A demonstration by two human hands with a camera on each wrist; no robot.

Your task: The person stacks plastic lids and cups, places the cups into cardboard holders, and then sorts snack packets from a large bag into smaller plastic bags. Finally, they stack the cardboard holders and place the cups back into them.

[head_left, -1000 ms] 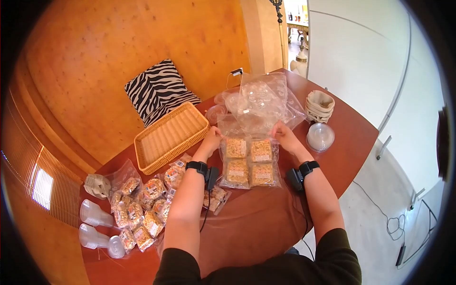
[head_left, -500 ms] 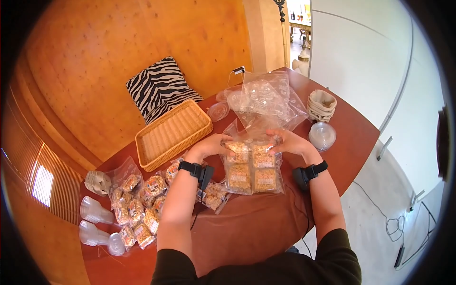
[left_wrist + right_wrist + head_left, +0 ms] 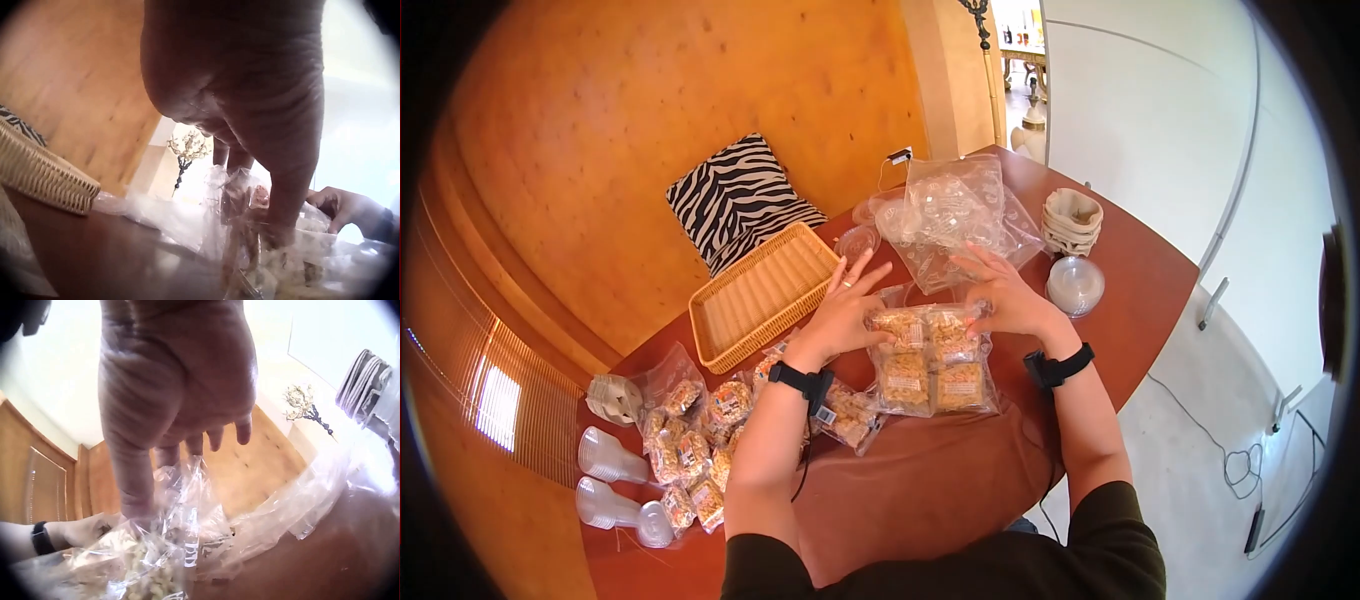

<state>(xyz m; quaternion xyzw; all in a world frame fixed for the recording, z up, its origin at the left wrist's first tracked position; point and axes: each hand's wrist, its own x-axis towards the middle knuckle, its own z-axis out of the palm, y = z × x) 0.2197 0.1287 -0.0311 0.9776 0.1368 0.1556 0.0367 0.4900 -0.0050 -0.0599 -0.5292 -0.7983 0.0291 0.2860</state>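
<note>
Two stacks of clear plastic cups lie at eight o'clock on the worktop, with a heap of small bagged snack packets just beside them and a woven basket standing unfilled at ten o'clock. Moving toward the middle, the left hand hovers with fingers spread wide and straight; its wrist view shows the thumb tip pressing down on the near edge of the clear bag of four snack bars, which lies flat at the centre of the worktop. At one o'clock from that bag sits a crumpled pile of clear plastic bags and lids. The right hand mirrors the left, fingers straight and fanned, its thumb resting on the bag's far-right top corner; neither hand curls round anything. Further right stand a stack of paper bowls and a domed clear lid. As a judgement, the four bars are already packed and the bag's mouth looks folded or pressed down, so this bag seems about finished, while the loose packets at the left remain to be dealt with. Compared with half a second ago, both hands have let go of the bag's top edge, which they were gripping, and have opened out above it.
</note>
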